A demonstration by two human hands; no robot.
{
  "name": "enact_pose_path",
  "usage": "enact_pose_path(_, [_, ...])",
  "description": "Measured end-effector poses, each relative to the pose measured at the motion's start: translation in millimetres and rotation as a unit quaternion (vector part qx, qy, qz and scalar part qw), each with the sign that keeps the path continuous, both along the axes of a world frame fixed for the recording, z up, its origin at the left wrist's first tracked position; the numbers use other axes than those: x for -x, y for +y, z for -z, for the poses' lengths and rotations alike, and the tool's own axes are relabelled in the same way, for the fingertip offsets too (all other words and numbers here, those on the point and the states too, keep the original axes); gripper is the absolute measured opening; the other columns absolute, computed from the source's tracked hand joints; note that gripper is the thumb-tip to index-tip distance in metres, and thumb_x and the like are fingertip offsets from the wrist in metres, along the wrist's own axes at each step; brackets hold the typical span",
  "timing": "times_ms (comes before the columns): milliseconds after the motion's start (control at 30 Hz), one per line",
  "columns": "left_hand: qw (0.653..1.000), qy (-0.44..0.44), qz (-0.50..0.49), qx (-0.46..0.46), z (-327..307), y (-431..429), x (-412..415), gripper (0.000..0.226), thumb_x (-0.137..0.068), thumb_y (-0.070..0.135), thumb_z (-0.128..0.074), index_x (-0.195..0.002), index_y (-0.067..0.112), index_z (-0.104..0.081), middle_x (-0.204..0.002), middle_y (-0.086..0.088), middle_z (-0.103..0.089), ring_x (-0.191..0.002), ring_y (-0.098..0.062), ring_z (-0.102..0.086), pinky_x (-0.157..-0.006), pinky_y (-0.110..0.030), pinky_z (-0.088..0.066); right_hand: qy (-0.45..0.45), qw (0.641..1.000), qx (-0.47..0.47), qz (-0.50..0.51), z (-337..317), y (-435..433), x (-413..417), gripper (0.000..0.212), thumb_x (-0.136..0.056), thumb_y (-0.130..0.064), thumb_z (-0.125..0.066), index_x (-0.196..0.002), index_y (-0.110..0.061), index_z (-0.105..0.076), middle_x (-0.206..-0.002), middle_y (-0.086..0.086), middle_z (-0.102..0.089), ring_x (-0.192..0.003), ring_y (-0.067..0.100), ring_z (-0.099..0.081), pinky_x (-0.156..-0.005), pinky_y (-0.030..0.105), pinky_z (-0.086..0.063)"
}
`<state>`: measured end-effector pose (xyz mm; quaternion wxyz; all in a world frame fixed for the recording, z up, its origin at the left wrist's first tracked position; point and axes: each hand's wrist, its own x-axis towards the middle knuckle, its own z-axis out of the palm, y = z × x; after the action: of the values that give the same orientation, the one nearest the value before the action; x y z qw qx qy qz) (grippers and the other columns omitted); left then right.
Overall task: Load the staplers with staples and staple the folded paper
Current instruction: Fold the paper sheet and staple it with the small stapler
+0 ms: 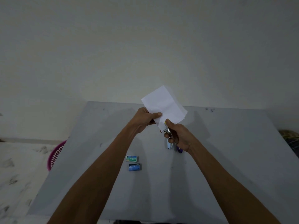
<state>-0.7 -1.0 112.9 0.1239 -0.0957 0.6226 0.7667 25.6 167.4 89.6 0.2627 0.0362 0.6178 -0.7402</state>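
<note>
A white folded paper [164,105] is held up above the grey table [97,143], pinched at its lower left edge by my left hand [146,119]. My right hand [177,136] grips a small metal stapler [167,130] with a yellow part, its mouth around the paper's lower corner. On the table below that hand lie a light blue stapler [169,145] and a purple stapler [179,150], the latter partly hidden by my wrist. Two staple boxes rest nearer to me: a green-and-white one [132,158] and a blue one [135,167].
A pink plastic basket [55,155] stands on the floor beside the table's left edge. Patterned fabric [291,139] shows at the far right. A plain wall rises behind the table's far edge.
</note>
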Motion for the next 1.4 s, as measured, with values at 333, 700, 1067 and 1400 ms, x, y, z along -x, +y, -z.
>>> enact_pose_path(333, [1.000, 0.007, -0.010, 0.009, 0, 0, -3, 0.033, -0.083, -0.001, -0.067, -0.116, -0.006, -0.061, -0.117, -0.020, -0.064, -0.082, -0.018, -0.067, -0.063, -0.024, -0.060, 0.011, 1.000, -0.018, 0.008, 7, -5, -3, 0.035, -0.093, -0.040, -0.054, -0.103, -0.008, -0.062, -0.077, 0.002, -0.060, -0.058, 0.013, -0.052, -0.042, 0.021, -0.039])
enact_pose_path(700, [1.000, 0.011, 0.002, 0.028, 2, 0, -4, 0.034, -0.081, 0.001, -0.070, -0.113, -0.004, -0.062, -0.110, -0.015, -0.067, -0.088, -0.024, -0.068, -0.067, -0.026, -0.060, 0.007, 0.999, -0.025, 0.020, 16, -4, -3, 0.031, -0.092, -0.038, -0.057, -0.096, -0.007, -0.060, -0.071, 0.003, -0.057, -0.055, 0.012, -0.051, -0.048, 0.025, -0.038])
enact_pose_path(1067, [0.999, 0.019, -0.004, 0.038, 1, 1, -3, 0.034, -0.081, 0.000, -0.069, -0.114, -0.006, -0.061, -0.117, -0.021, -0.065, -0.082, -0.019, -0.067, -0.062, -0.024, -0.059, 0.005, 1.000, -0.013, 0.017, 18, -1, -5, 0.053, -0.078, -0.046, -0.065, -0.105, 0.000, -0.061, -0.079, 0.004, -0.065, -0.060, 0.015, -0.056, -0.050, 0.028, -0.043])
enact_pose_path(1400, [0.999, 0.016, -0.003, 0.042, 1, 2, -3, 0.036, -0.081, 0.001, -0.070, -0.115, -0.006, -0.061, -0.119, -0.021, -0.064, -0.085, -0.021, -0.067, -0.066, -0.027, -0.060, 0.012, 0.999, -0.010, 0.031, 18, -2, -5, 0.030, -0.091, -0.034, -0.060, -0.101, -0.006, -0.063, -0.078, 0.004, -0.063, -0.059, 0.012, -0.058, -0.048, 0.026, -0.044])
